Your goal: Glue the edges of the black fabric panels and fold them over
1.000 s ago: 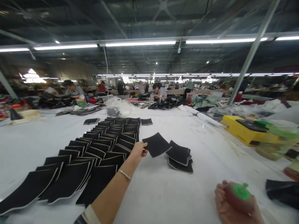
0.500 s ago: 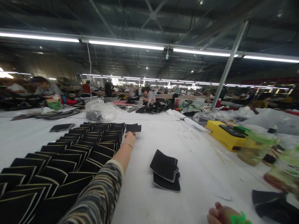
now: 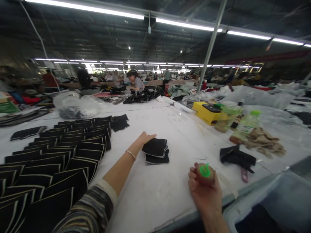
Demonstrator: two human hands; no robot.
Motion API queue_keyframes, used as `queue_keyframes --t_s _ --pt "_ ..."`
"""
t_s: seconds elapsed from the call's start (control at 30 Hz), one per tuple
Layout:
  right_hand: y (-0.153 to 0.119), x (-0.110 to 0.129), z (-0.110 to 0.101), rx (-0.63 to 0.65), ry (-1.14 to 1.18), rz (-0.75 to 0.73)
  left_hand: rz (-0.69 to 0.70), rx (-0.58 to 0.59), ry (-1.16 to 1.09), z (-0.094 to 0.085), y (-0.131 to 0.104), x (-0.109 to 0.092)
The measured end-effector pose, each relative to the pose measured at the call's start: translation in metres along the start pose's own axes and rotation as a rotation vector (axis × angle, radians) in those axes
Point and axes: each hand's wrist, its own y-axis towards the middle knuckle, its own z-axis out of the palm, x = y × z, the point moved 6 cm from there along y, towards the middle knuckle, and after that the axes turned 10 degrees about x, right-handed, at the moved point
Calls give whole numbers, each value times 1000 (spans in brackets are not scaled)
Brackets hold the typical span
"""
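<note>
My left hand (image 3: 146, 137) reaches to the back left edge of a small pile of black fabric pieces (image 3: 155, 148) with pale edges. Its index finger stretches over the pile's far edge; the other fingers are partly hidden. My right hand (image 3: 204, 194), palm up above the front of the table, is closed round a brownish round object (image 3: 204, 174) with a bright green top. To the left, overlapping rows of similar black pieces (image 3: 80, 155) cover the table. One piece (image 3: 120, 125) lies at the far right end of these rows.
A yellow box (image 3: 206, 113), a lidded jar (image 3: 225, 118) and a green-capped bottle (image 3: 247, 126) stand at the right. Nearby lie a crumpled brown cloth (image 3: 266, 142) and black scraps (image 3: 236, 157). A clear plastic bag (image 3: 77, 105) sits at the back left.
My left hand has moved back from the far end of the rows to the small pile, leaving a black piece there. My right hand has come further into view, and the view has turned right.
</note>
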Motion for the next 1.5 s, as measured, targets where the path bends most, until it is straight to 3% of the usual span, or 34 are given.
queue_keyframes --t_s 0.17,0.33,0.47,0.57,0.63,0.7,0.77,0.83,0.9,0.97,1.03,1.13,1.23,1.3,1.4,1.5 --pt "-3 0 -1 32 22 -27 -22 -2 396 16 -42 -8" --pt "-6 -1 0 19 13 -60 71 73 578 6 -72 -38" --pt "-6 0 2 24 26 -77 189 309 647 -17 -105 -81" --pt "-6 1 4 36 33 -89 300 628 877 -11 -152 -93" --pt "-6 1 4 33 28 -95 423 760 1170 5 -191 -80" --pt "-6 1 5 21 15 -103 587 731 1393 26 -225 -58" --pt "-6 2 5 13 -4 -120 735 654 1405 45 -254 -31" --pt "-6 2 6 15 -30 -137 672 520 1309 50 -269 -3" --pt "-6 2 7 19 -57 -149 486 386 1238 39 -274 25" --pt "-6 1 9 19 -77 -151 393 333 1215 23 -277 43" --pt "-6 -1 11 24 -98 -149 408 388 1213 8 -280 48" --pt "-4 -3 14 39 -148 -147 391 578 1192 -13 -278 44" --pt "-2 -4 13 53 -197 -168 339 736 1105 -19 -277 34" --pt "-1 -3 12 64 -216 -185 284 681 1073 -14 -276 29" --pt "-1 -2 10 68 -229 -190 207 503 1161 0 -276 26" --pt "-1 -3 10 73 -232 -191 167 434 1260 12 -278 26"
